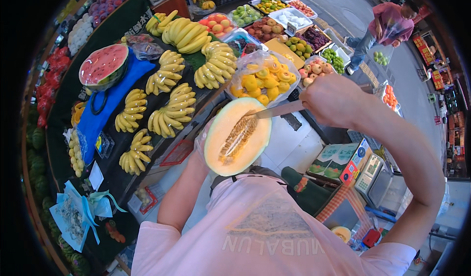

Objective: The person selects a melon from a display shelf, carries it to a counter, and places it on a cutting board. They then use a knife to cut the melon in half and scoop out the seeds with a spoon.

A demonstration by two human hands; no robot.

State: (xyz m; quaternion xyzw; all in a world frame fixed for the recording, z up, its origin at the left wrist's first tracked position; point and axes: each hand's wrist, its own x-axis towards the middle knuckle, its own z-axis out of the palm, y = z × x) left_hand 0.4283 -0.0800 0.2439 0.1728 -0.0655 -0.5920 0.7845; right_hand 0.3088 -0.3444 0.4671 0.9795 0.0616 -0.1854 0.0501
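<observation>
A halved melon [254, 140] with pale orange flesh rests cut side up on my left hand [202, 134], which wears a thin clear plastic covering. Most of that hand's fingers are hidden beneath the fruit. My right hand [329, 99] grips a knife by its handle, which the fist hides. The knife blade [281, 109] reaches leftward across the melon's rim. Its tip touches the upper end of the seed cavity [238, 138], where seeds and stringy pulp still fill the hollow.
Banana bunches [171, 110] and a wrapped watermelon half [103, 66] lie on the dark stand at left. Bagged yellow fruit [266, 79] sits just beyond the melon. A weighing scale [375, 180] stands at right, near another cut melon [341, 233]. A person [386, 29] carries a bag on the street.
</observation>
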